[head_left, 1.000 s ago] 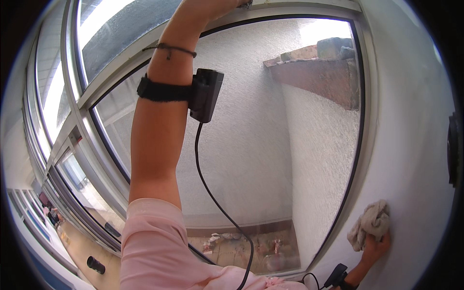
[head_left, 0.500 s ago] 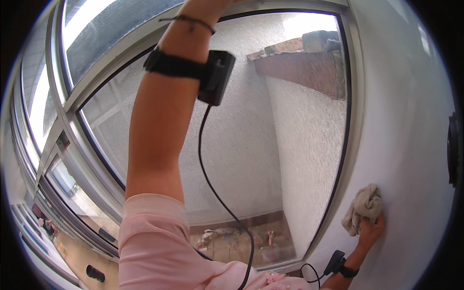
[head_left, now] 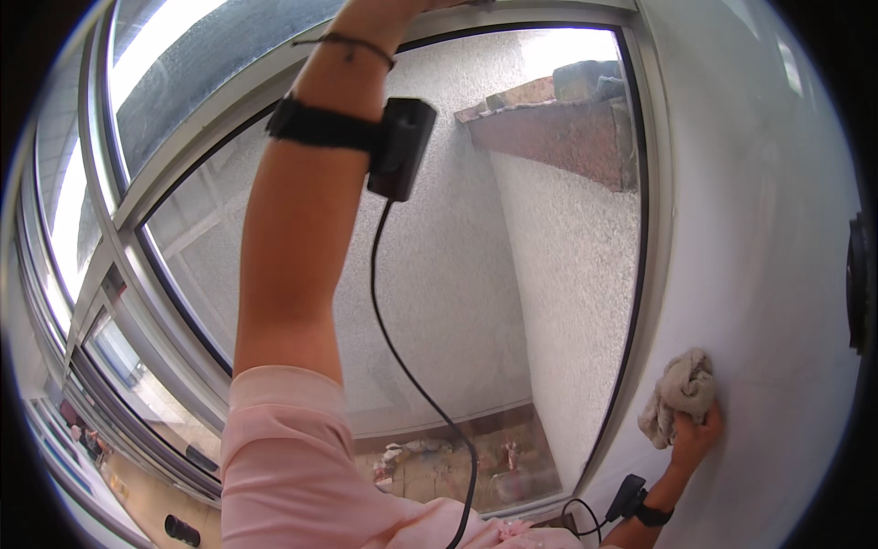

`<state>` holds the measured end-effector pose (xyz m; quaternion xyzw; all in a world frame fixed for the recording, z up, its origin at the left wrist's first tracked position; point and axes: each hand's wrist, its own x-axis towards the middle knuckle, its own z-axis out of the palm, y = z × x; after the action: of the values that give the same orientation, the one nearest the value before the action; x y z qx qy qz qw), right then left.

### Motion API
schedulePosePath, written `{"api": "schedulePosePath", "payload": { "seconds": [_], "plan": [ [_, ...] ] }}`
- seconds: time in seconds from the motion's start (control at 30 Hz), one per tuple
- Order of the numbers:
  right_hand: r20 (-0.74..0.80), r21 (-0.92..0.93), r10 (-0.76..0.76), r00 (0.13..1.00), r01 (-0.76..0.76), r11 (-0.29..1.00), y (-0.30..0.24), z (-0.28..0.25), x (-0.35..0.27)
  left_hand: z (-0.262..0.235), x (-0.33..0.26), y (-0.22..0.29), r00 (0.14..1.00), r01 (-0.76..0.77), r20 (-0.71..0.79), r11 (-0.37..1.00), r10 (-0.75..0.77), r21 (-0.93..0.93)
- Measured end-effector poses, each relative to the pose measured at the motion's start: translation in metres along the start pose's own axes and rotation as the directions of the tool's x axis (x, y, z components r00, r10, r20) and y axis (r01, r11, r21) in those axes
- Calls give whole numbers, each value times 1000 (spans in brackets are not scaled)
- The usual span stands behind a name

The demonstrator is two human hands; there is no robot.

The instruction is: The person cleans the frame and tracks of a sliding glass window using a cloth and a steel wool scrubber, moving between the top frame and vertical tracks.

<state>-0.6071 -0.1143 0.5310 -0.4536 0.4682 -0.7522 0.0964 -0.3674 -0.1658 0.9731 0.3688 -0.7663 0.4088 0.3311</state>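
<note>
My left arm reaches up across the window, and my left hand [head_left: 448, 4] is at the top edge of the picture, by the upper bar of the window frame [head_left: 651, 119]. Most of that hand is cut off, so its grip does not show. Low on the right, my right hand [head_left: 699, 434] is closed around a crumpled greyish-beige cloth [head_left: 684, 389]. The cloth is against or close beside the smooth white wall [head_left: 732, 256], right of the window; contact is hard to judge. Behind my left arm lies the large glass pane [head_left: 448, 302].
A black cable [head_left: 393, 339] hangs from the box strapped to my left forearm. Through the glass show a rough pale wall and a reddish ledge [head_left: 558, 128]. At left run more metal-framed windows, with a black cylinder [head_left: 182, 530] on the floor below.
The window and wall have slid slightly left in the picture, as the view has shifted a little. Both arms hold nearly the same pose, and the cloth is still in my right hand.
</note>
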Motion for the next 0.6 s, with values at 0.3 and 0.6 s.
{"api": "schedulePosePath", "payload": {
  "seconds": [0.3, 0.6],
  "plan": [
    [-3, 25, 10, 1000, -10, 1000, 0, 0, 1, -23, -30, -14, 999, 16, -48, 995, -12, 96],
    [-2, 8, -4, 1000, 4, 1000, -2, -6, 0, 68, 64, 47, 984, -39, -175, 999, 38, -3]
  ]
}}
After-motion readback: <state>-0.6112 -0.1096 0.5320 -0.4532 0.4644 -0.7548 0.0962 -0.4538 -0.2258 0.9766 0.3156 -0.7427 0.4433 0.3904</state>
